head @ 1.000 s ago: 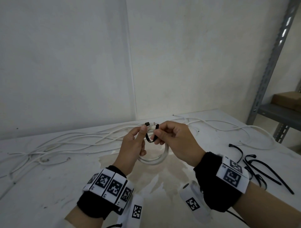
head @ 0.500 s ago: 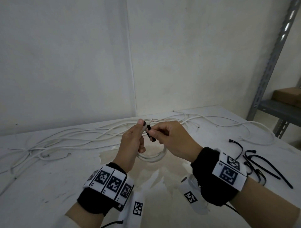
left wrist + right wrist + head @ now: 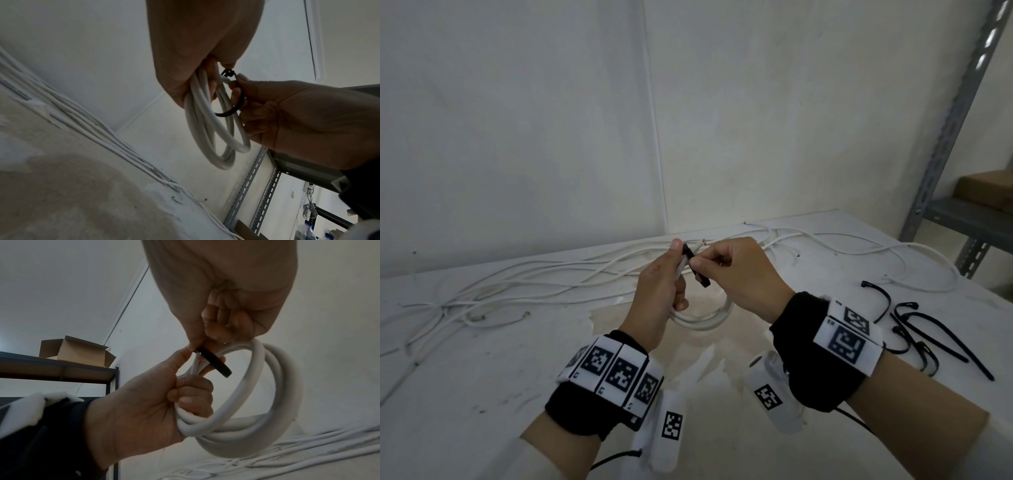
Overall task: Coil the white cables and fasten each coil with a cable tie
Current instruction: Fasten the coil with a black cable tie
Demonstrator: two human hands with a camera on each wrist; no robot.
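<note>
A small coil of white cable (image 3: 709, 318) hangs above the table, gripped by my left hand (image 3: 677, 261), whose fingers curl round its strands (image 3: 191, 415). A black cable tie (image 3: 695, 270) wraps the top of the coil. My right hand (image 3: 700, 263) pinches the tie's strap between thumb and forefinger, close against my left thumb. In the left wrist view the tie (image 3: 233, 104) loops round the coil (image 3: 207, 129) with its head at the top. In the right wrist view the strap's free end (image 3: 214, 364) sticks out past the coil (image 3: 267, 402).
Several loose white cables (image 3: 544, 286) lie spread along the back of the white table (image 3: 482, 370). Spare black cable ties (image 3: 917, 329) lie at the right. A grey metal shelf (image 3: 962, 219) with a cardboard box (image 3: 988, 192) stands beyond the table's right end.
The tie's open U under the coil has closed into a tighter loop. My hands have drawn closer together, and the strap's tail now pokes out down and to the right.
</note>
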